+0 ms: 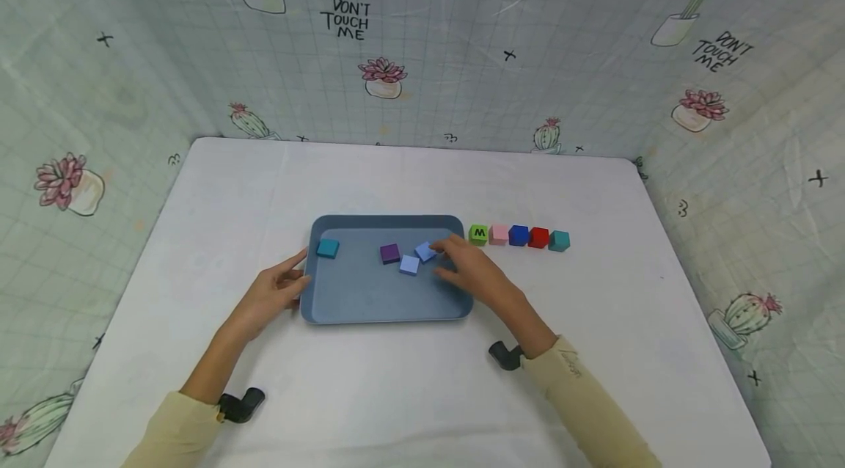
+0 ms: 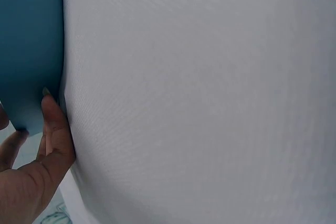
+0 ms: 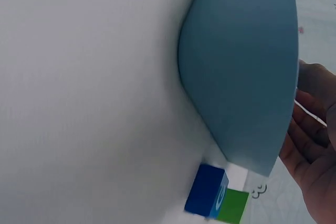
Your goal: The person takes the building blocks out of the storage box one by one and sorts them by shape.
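Note:
In the head view a blue-grey tray lies on the white table. My left hand holds its left edge; the left wrist view shows fingertips against the tray's outer wall. Inside the tray are a teal block at the left, a purple block near the middle, and a light blue block beside it. My right hand reaches over the right rim, index fingertip right at another light blue block, thumb apart from it. That block sits turned at an angle.
Right of the tray stands a row of blocks: a green lettered one, then pink, blue, red and teal. A cactus-print cloth hangs behind the white table.

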Available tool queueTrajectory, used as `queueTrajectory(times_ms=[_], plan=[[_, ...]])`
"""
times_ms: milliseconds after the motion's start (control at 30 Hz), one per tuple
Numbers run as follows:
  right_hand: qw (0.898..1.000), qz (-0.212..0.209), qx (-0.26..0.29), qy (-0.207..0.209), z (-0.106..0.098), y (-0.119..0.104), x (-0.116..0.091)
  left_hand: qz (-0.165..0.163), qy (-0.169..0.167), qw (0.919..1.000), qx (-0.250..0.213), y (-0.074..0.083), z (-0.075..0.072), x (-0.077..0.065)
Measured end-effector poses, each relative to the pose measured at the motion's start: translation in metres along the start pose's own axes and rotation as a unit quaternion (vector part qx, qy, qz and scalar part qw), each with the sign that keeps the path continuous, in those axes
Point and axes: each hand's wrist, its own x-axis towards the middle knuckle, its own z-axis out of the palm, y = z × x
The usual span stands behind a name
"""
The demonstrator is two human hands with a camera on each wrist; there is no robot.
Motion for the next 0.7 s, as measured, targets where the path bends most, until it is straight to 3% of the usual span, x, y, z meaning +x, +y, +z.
queueTrajectory(times_ms=[367, 700], plan=[[0.999, 0.000, -0.027, 0.024, 0.020, -0.002, 0.009, 0.004, -0.004, 1.0000, -0.005, 0.000, -0.001, -0.001], [0.999, 0.008, -0.048, 0.009, 0.027, -0.009, 0.012, 0.009, -0.012, 0.9998, -0.015, -0.002, -0.002, -0.002]])
